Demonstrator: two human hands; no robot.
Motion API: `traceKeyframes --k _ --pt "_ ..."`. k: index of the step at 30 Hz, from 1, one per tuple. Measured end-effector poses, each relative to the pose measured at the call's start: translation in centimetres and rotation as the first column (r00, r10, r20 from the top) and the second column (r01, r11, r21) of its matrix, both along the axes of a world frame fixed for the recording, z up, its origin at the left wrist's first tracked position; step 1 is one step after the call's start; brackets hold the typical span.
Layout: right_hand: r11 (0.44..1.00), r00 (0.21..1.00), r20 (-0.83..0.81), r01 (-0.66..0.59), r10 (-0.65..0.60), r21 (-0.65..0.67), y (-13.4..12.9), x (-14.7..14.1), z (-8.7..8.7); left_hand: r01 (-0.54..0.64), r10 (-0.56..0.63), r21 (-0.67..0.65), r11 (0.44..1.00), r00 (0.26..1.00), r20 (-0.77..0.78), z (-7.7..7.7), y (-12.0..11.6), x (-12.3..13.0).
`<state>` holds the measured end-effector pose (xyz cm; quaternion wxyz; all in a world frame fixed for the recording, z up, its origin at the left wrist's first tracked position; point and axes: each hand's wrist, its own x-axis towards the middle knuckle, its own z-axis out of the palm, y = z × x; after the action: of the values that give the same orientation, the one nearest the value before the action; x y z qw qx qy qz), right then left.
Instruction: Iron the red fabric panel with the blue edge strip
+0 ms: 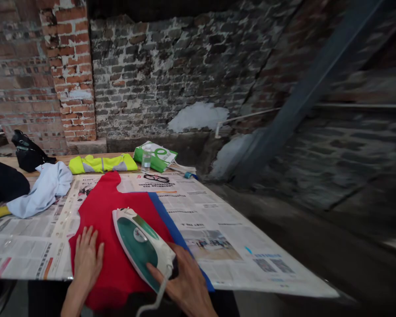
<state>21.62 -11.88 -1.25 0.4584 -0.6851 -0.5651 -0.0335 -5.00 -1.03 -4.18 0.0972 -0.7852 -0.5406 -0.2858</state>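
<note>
A red piece of cloth [102,198] with a blue strip [171,215] along its right side lies spread on the newspaper-covered table, its near end hanging over the front edge. My left hand [86,255] rests flat on the cloth's left part, fingers stretched out. In my right hand [186,279] is a green and white clothes iron [141,248], gripped at its rear with the thumb on the near side. The iron sits over the middle of the red cloth, tip pointing away from me. Its pale cord [160,297] drops over the front edge.
Newspaper [237,251] covers the table. Toward the back lie a yellow reflective vest [102,163], a clear cup [145,162], a green and white bag [156,156] and eyeglasses [156,178]. At left are a white cloth [48,187], dark fabric [5,185] and a black bag [29,152].
</note>
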Motion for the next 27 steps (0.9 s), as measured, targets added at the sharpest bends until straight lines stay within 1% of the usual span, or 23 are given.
traceKeyframes --k 2,4,6,8,9,11,13,16,18,20,21,23,25,27 --pt "0.997 0.999 0.040 0.034 -0.037 0.067 -1.1 -0.7 -0.4 0.015 -0.019 -0.069 0.998 0.998 -0.054 -0.1 0.1 1.4" --pt "0.987 0.994 0.028 0.097 -0.102 0.125 -1.9 -1.3 -0.9 0.006 -0.015 -0.092 0.996 0.995 -0.098 -0.2 -0.1 2.0" --pt "0.971 0.983 -0.044 0.183 -0.178 0.155 -2.2 -1.6 -1.2 0.005 -0.017 -0.097 0.995 0.992 -0.126 -0.1 -0.4 2.1" --pt "0.957 0.962 -0.139 0.253 -0.234 0.141 -1.4 -1.6 -1.1 0.009 -0.024 -0.106 0.994 0.989 -0.144 0.3 -0.7 2.0" --pt "0.957 0.954 -0.176 0.266 -0.244 0.117 -0.5 -1.4 -0.8 0.008 -0.025 -0.109 0.994 0.989 -0.148 0.4 -0.8 1.9" --pt "0.968 0.948 -0.218 0.247 -0.232 0.039 2.3 -0.8 0.1 0.002 -0.018 -0.109 0.994 0.989 -0.144 0.7 -0.9 2.0" --pt "0.977 0.952 -0.220 0.202 -0.211 -0.067 6.0 -0.2 1.3 -0.007 -0.008 -0.111 0.994 0.991 -0.136 0.9 -0.9 2.1" --pt "0.963 0.963 -0.198 0.136 -0.184 -0.234 11.9 0.5 3.3 -0.022 0.005 -0.126 0.992 0.991 -0.135 1.0 -0.5 2.2" --pt "0.955 0.966 -0.197 0.109 -0.168 -0.276 14.9 0.6 4.5 -0.036 0.017 -0.137 0.990 0.991 -0.133 1.1 -0.1 2.3" --pt "0.954 0.966 -0.202 0.100 -0.162 -0.284 16.2 0.6 5.1 -0.045 0.026 -0.149 0.988 0.992 -0.126 1.2 0.2 2.4" --pt "0.953 0.966 -0.205 0.096 -0.159 -0.287 16.2 0.6 5.2 -0.048 0.029 -0.156 0.987 0.992 -0.124 1.2 0.4 2.4" --pt "0.952 0.966 -0.209 0.084 -0.150 -0.293 14.8 0.4 5.0 -0.053 0.032 -0.169 0.984 0.992 -0.126 1.2 0.4 2.5" --pt "0.953 0.966 -0.213 0.079 -0.146 -0.294 11.9 0.1 4.1 -0.055 0.032 -0.179 0.982 0.991 -0.128 1.2 0.3 2.6" --pt "0.960 0.964 -0.221 0.088 -0.150 -0.267 8.1 -0.4 2.9 -0.053 0.031 -0.178 0.983 0.992 -0.125 1.2 0.1 2.7"
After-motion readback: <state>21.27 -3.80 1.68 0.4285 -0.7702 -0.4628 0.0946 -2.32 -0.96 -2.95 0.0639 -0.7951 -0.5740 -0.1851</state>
